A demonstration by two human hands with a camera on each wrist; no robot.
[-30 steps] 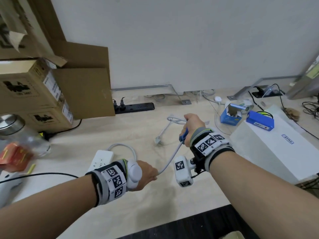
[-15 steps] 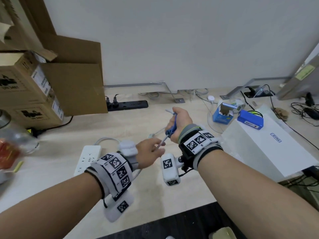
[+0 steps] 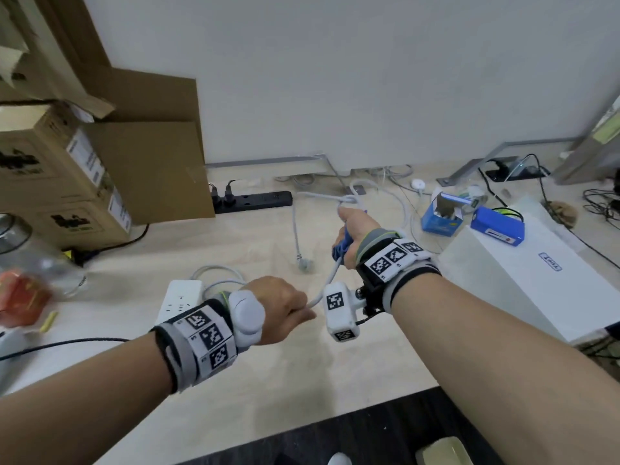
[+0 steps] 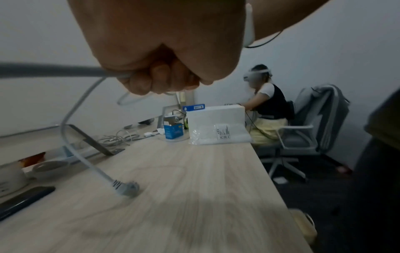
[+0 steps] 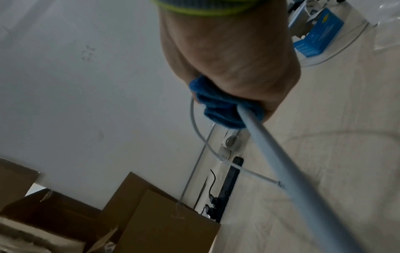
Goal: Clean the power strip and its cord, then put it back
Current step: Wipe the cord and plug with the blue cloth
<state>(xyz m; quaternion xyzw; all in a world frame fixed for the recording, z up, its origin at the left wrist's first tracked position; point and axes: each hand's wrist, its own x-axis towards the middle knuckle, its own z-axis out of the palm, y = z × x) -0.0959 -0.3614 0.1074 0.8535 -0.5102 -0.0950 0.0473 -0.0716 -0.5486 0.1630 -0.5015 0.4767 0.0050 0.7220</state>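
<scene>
Gripping the cord (image 3: 330,275) in a fist, the left hand (image 3: 280,308) is holding it above the worktop (image 3: 302,380). The right hand (image 3: 355,234), farther back and higher, is closing round a blue cloth (image 3: 339,250) wrapped about the same cord. Beyond that fist the cord is looping over and hanging down, its plug (image 3: 304,264) apparently resting on the worktop, though blur is making contact hard to judge. The strip (image 3: 177,298) is lying flat just behind the left wrist. A black strip (image 3: 255,200) is sitting by the wall (image 3: 369,78), beside boxes (image 3: 67,169).
</scene>
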